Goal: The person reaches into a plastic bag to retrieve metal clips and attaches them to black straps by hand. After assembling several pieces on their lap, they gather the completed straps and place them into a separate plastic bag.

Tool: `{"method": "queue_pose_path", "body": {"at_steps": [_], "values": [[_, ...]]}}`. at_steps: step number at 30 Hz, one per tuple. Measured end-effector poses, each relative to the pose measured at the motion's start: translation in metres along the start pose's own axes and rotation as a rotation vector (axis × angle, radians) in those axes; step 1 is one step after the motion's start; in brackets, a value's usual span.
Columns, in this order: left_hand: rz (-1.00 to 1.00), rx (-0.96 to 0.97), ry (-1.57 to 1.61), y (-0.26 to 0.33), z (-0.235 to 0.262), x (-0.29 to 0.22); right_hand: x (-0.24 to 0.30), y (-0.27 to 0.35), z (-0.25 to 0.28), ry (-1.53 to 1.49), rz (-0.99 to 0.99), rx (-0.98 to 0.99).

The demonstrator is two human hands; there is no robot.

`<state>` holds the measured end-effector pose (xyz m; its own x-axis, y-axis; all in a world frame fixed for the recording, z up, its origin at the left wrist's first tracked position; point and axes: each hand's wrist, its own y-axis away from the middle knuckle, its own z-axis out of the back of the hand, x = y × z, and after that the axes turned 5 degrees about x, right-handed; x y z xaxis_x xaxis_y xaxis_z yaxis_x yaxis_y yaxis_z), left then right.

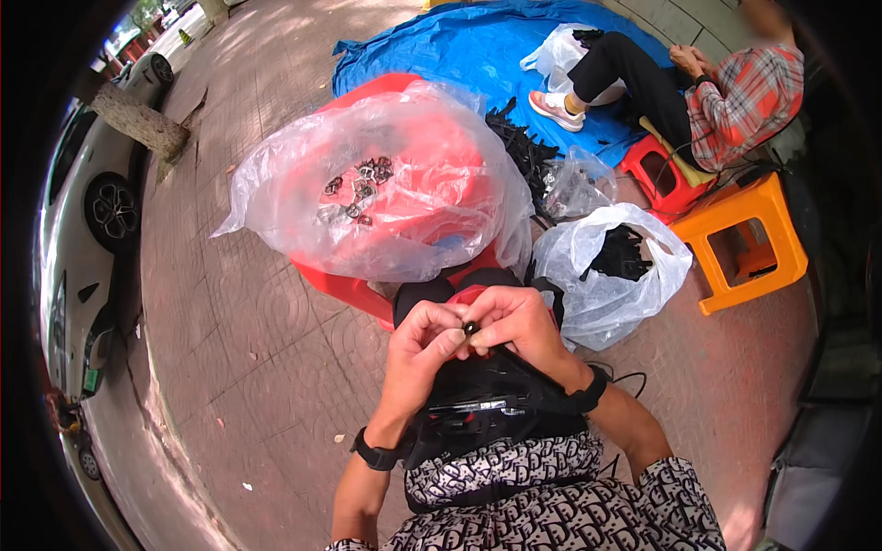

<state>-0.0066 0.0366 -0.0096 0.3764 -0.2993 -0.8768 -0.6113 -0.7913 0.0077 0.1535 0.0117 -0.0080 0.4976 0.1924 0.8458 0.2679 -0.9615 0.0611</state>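
A small dark part point(470, 328) is pinched between the fingers of the left hand point(421, 347) and right hand point(514, 323), closed on it above a black bag point(487, 404) on the lap. Metal pieces point(358, 191) are seen on a clear plastic sheet point(432, 184) just ahead.

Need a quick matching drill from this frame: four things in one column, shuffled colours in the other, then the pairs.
Things:
1. tarp
2. square stool
3. small part pinched between left hand and right hand
4. car

Colours:
A. orange
B. white
C. blue
D. dark

Pairs: 1-C, 2-A, 3-D, 4-B
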Motion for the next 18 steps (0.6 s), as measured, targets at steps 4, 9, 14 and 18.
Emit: {"method": "queue_pose_path", "body": {"at_steps": [4, 9, 14, 18], "values": [[0.227, 0.070, 0.143, -0.002, 0.009, -0.005, 0.003, 0.004, -0.002, 0.173, -0.061, -0.007], [0.277, 0.063, 0.020, 0.002, 0.006, -0.011, 0.013, -0.001, 0.002, 0.112, -0.147, 0.137], [0.246, 0.092, -0.112, 0.001, -0.010, -0.023, 0.007, -0.003, 0.005, -0.119, -0.142, 0.160], [0.196, 0.004, -0.032, 0.016, -0.007, -0.020, 0.008, 0.005, -0.004, 0.044, -0.109, 0.150]]}}
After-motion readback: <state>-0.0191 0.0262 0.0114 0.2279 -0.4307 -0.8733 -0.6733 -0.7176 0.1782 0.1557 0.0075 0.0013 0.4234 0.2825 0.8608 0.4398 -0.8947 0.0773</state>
